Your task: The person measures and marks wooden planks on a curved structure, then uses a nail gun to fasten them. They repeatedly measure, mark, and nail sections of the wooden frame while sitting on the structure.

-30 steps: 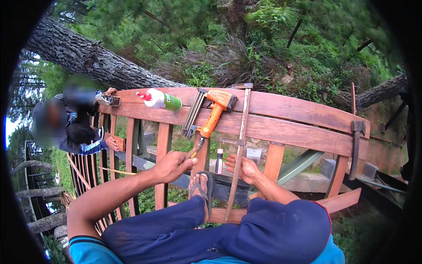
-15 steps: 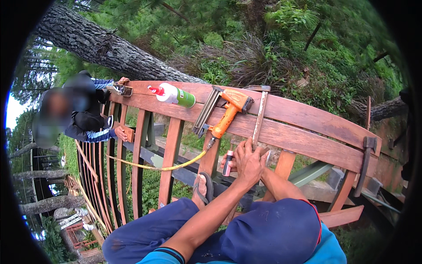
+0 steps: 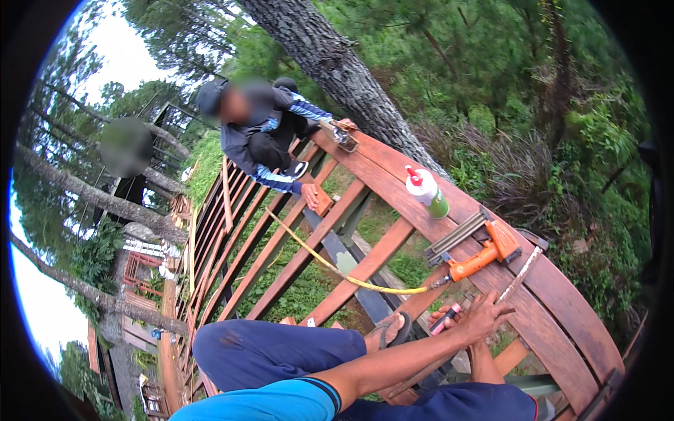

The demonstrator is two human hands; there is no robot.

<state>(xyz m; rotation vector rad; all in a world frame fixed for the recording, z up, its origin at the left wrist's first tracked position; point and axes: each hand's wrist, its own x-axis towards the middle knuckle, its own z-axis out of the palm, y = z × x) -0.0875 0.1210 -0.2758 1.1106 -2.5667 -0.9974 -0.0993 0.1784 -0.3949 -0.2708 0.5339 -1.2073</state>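
Note:
My arms cross low over the railing. My left hand [image 3: 483, 317] lies above the right one, at the lower end of a hammer's pale handle [image 3: 520, 275]. Its fingers are bent, and a short dark piece [image 3: 507, 309] shows past their tips, too small to name. Beneath, partly hidden by the left forearm, my right hand [image 3: 460, 315] has its fingers closed round a small pink-and-black cylinder [image 3: 444, 320]. An orange nail gun [image 3: 484, 257] rests on the wooden rail beside the hammer, with a yellow air hose [image 3: 330, 264] attached.
A white-and-green glue bottle [image 3: 428, 194] with a red cap stands on the curved rail [image 3: 562, 319]. Beyond it a co-worker [image 3: 263, 133] crouches, one hand at a metal tool [image 3: 342, 136], the other at a wood block [image 3: 323, 201]. Gaps separate the slats [image 3: 363, 270].
My view has swung left, so the rail, tools and my hands appear farther right and lower. The co-worker shows more fully. Hammer, nail gun and bottle keep their places on the rail.

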